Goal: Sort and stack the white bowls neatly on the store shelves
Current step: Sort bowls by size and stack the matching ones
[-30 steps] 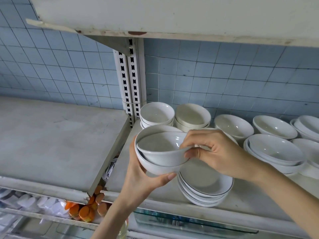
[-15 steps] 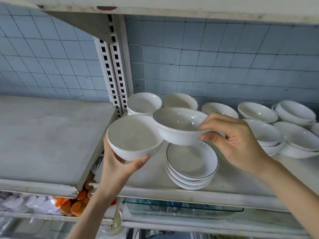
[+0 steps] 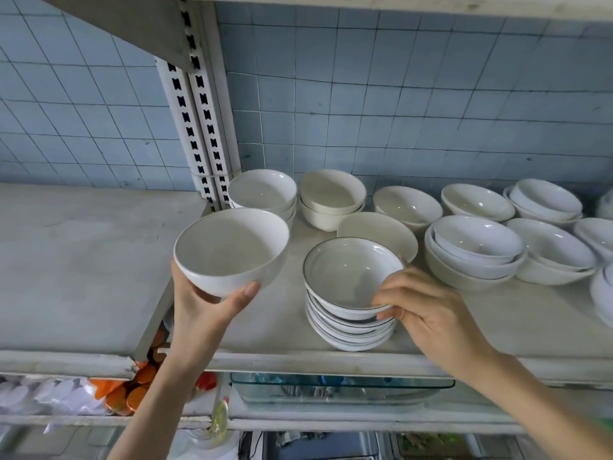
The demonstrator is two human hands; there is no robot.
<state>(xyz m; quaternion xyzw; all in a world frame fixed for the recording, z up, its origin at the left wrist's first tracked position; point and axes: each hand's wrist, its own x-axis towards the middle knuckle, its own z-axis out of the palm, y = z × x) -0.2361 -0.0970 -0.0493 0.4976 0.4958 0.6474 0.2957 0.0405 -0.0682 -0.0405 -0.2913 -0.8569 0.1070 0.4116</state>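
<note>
The left hand (image 3: 205,307) is cupping a plain white bowl (image 3: 232,250) from beneath with the thumb curled up its near side. It is holding the bowl in the air over the left end of the shelf (image 3: 275,330), just in front of a stack of plain white bowls (image 3: 262,194). The right hand (image 3: 428,310) is pinching the near rim of the top black-rimmed bowl (image 3: 348,270), which is sitting on the rimmed stack (image 3: 351,333) near the shelf's front edge. Risks: a lift from that one-sided pinch could tilt the bowl and drag the stack forward over the edge. The glazed bowl, resting in one palm only, could slip.
</note>
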